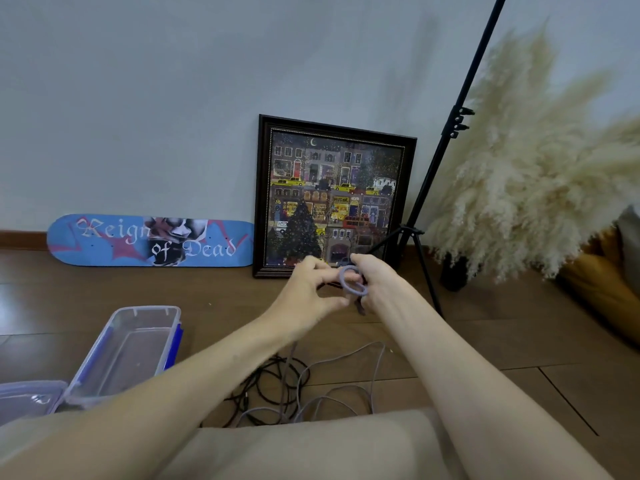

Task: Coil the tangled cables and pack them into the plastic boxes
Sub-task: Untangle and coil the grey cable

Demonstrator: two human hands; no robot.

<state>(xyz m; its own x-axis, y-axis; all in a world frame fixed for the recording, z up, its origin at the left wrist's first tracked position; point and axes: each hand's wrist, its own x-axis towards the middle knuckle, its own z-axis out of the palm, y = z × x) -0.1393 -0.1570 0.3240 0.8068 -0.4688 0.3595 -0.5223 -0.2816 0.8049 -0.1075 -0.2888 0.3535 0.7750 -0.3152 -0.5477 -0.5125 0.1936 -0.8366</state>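
Just right of centre, both hands were winding a grey cable into a small coil held up above the floor.

Its loops were pinched between the thumb and fingers of the left hand, while the right hand curled round their far side, probably to keep the turns from springing apart. The cable's slack dropped to a tangle with black cables at lower centre, not yet sorted. A clear plastic box with blue clips stood open at lower left, near enough to take the finished coil. A second container beside it was cut off by the frame edge. All this lay on a brown wooden floor. Against the pale wall leaned a blue skateboard deck and a framed picture. At right stood a black tripod and pale pampas grass.
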